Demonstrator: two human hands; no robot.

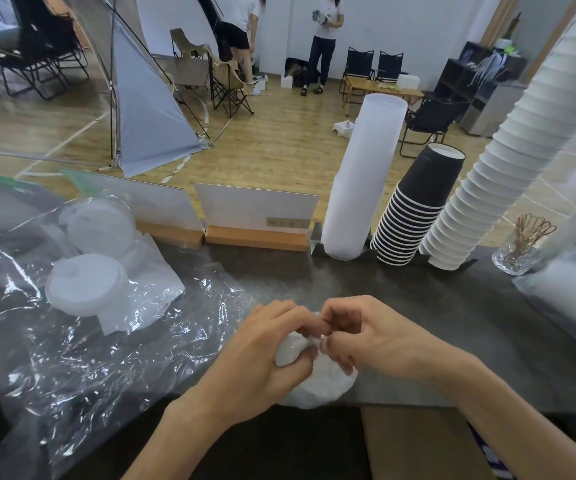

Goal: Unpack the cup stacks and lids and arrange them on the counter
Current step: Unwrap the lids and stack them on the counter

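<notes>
At the near edge of the worktop: both hands work on one small white plastic-wrapped bundle of lids [317, 379].
Left hand [262, 355]: fingers curled round the left side of the bundle, thumb pressed on its top.
Right hand [366, 337]: fingers [330, 344] pinched together on the twisted white wrap at the bundle's top, just beside the left hand's fingertips.
Dark speckled worktop [418, 306]: carries the bundle at its front edge.
Left of the hands: crumpled clear plastic bag [89, 348] spread flat, with white round lids [84, 284] in loose wrap lying on it.
Further back, centre: two white sign cards in wooden bases [257, 220], upright, side by side.
Back right: tall frosted white sleeve of cups [362, 178], stack of black paper cups [414, 216] and long stack of white paper cups [494, 171], all upside down, leaning in a dark holder.
Far right: clear glass of brown stirrers [518, 247].
</notes>
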